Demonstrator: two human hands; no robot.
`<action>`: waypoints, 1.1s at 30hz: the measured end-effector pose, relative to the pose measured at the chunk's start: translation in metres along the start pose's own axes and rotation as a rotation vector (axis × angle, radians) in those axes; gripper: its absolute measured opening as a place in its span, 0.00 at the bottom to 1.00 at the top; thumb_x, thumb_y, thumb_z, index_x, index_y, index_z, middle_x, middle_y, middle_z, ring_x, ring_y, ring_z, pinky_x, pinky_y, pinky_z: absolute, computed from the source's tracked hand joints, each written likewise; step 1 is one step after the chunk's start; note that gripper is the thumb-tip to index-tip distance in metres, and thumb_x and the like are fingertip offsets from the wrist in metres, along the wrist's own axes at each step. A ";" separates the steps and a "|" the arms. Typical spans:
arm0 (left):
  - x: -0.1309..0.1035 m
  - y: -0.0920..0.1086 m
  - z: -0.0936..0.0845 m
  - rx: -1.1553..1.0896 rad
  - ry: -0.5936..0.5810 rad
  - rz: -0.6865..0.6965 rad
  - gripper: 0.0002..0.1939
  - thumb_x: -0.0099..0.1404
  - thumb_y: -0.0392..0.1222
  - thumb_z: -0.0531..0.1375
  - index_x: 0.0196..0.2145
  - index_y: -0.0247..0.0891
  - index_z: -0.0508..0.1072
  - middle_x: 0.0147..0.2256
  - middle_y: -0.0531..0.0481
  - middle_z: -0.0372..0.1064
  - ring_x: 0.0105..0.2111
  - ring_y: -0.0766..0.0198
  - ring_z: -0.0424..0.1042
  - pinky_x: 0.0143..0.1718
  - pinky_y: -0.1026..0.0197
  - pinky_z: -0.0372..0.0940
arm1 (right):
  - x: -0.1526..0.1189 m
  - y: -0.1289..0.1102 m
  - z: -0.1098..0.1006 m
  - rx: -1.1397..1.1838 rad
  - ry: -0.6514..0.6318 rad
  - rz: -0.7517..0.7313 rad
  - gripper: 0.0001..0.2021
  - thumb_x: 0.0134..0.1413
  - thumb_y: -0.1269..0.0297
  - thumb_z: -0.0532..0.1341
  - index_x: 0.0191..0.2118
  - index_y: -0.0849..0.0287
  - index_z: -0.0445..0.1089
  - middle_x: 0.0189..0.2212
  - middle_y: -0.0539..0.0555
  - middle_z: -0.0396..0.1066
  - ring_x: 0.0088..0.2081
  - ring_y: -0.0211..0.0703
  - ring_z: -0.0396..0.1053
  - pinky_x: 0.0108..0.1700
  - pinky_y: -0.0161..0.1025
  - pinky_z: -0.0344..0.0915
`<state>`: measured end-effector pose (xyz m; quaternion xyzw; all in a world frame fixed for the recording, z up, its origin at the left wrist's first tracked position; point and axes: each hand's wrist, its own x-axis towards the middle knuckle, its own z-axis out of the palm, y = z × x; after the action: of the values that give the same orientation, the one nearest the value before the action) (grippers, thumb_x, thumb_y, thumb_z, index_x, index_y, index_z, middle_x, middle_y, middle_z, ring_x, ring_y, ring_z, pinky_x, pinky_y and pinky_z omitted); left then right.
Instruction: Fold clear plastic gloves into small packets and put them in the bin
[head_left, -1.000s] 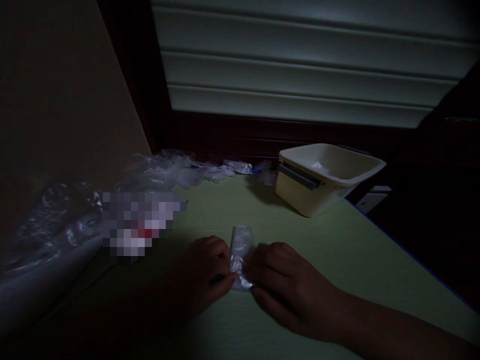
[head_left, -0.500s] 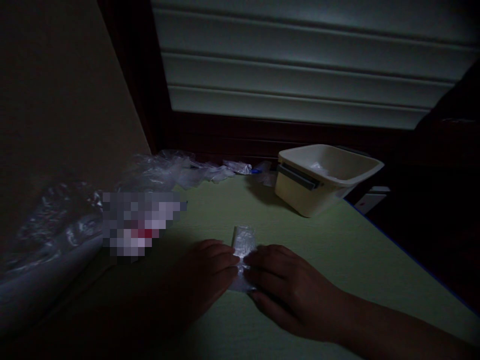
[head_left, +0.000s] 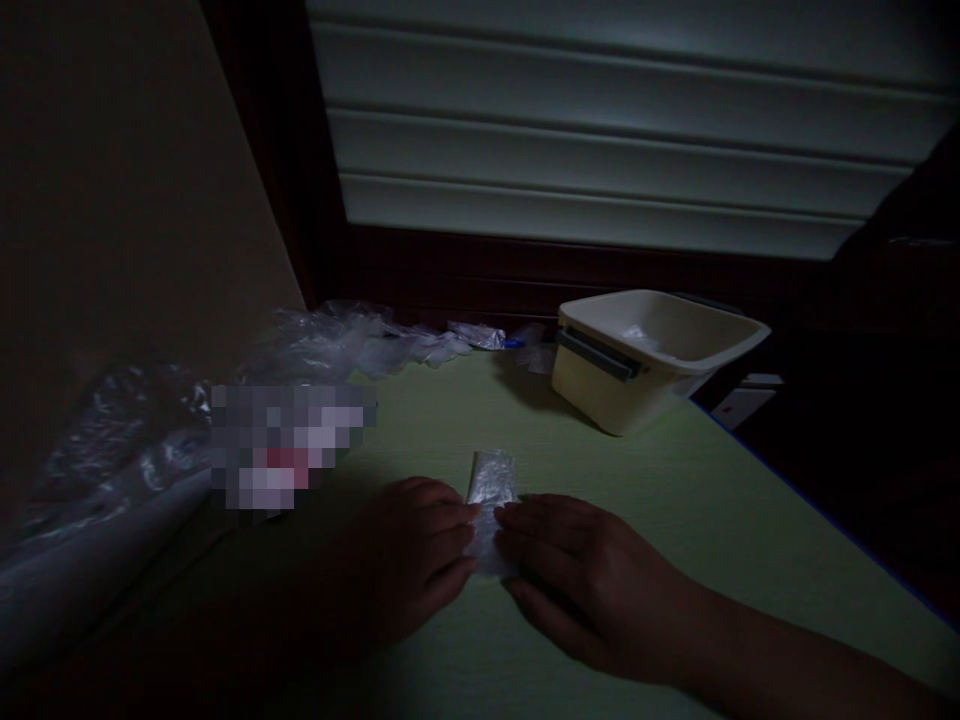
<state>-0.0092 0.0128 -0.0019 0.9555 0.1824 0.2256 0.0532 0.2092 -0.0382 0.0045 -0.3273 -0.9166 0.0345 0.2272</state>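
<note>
Under your fingertips: one folded plastic packet [head_left: 495, 484], translucent, flat on the green tabletop [head_left: 420, 430], its far end beyond your fingers. Left hand [head_left: 420, 550]: fingers close together, tips at the packet's left side. Right hand [head_left: 600, 580]: fingers bent inward, tips on its right side. Gap between hands: narrow; in this dim light, whether either hand pinches the film, you cannot tell.

Handling, by judgement: light, soft, slippery, apt to spring open or crease; best held by both long sides, fingers flat.

Ahead of your fingertips: tabletop, with width to slide forward. Farther ahead, rightward: one cream tub [head_left: 592, 390], upright, pale stuff inside, well apart. Beyond your right fingers: the blue table edge [head_left: 799, 497], running slantwise. Beyond your left fingers, ahead: loose film [head_left: 322, 340], heaped by the wall.
</note>
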 end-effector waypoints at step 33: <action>0.004 -0.003 0.001 -0.084 -0.114 -0.105 0.11 0.60 0.26 0.52 0.31 0.37 0.71 0.29 0.51 0.71 0.32 0.62 0.68 0.34 0.62 0.59 | -0.003 0.011 0.003 0.128 0.048 0.106 0.07 0.60 0.66 0.55 0.39 0.63 0.69 0.30 0.58 0.71 0.33 0.45 0.67 0.35 0.43 0.65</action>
<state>-0.0067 0.0169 -0.0021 0.9528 0.2194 0.1751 0.1154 0.2160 -0.0312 -0.0016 -0.3607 -0.8883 0.0971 0.2672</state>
